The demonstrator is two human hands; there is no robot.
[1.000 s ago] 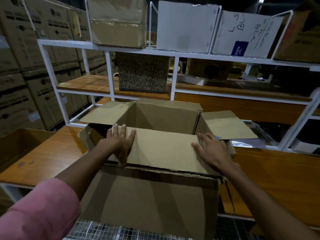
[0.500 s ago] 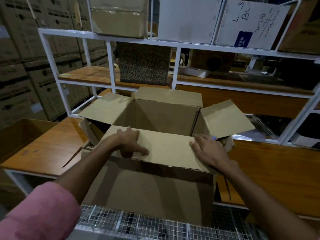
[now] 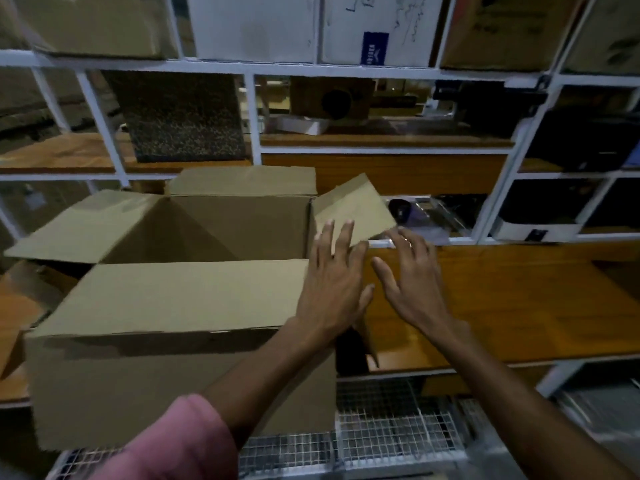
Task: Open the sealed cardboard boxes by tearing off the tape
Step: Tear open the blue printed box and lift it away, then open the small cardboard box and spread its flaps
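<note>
A large brown cardboard box [image 3: 173, 375] stands on the wooden table, left of centre, with its top open. Its near flap [image 3: 180, 296] lies flat across the opening, the left flap [image 3: 86, 226] spreads outward, and the small right flap [image 3: 356, 206] sticks up. My left hand [image 3: 332, 285] is spread flat at the box's right end, fingers reaching onto the right flap. My right hand [image 3: 412, 282] hovers just right of the box over the table, fingers apart and holding nothing. No tape is visible.
The wooden table [image 3: 519, 306] extends to the right. A white metal shelf frame [image 3: 256, 119] behind holds a speckled dark box [image 3: 180, 116], white boxes [image 3: 256, 26] and brown cartons. A wire mesh surface [image 3: 381, 427] lies below the table's near edge.
Both hands left the near flap and shifted right. My left hand crossed to the box's right end, and my right hand came off the box. The view swung right.
</note>
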